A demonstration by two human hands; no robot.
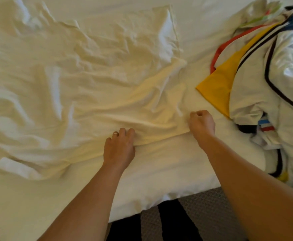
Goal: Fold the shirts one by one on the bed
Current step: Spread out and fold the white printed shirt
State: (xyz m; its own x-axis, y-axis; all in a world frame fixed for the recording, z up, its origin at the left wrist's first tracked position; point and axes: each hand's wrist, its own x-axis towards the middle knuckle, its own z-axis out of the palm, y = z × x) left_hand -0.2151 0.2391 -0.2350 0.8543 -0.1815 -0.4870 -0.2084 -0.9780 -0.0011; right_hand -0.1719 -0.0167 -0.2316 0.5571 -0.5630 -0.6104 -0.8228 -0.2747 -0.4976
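though rumpled, white bed (159, 171) over carpet (203, 214)

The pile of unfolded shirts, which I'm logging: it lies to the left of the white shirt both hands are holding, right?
No. The head view shows the pile to the right of the white shirt; the left hand and right hand hold its near edge.

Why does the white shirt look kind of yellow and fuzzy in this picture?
In the head view, warm light tints the cream shirt yellowish, and soft shadows sit in its wrinkles; the whole frame is slightly blurred, most at the pile of shirts on the right edge; the wide lens bends the bed edge; the left hand and right hand look fairly clear.
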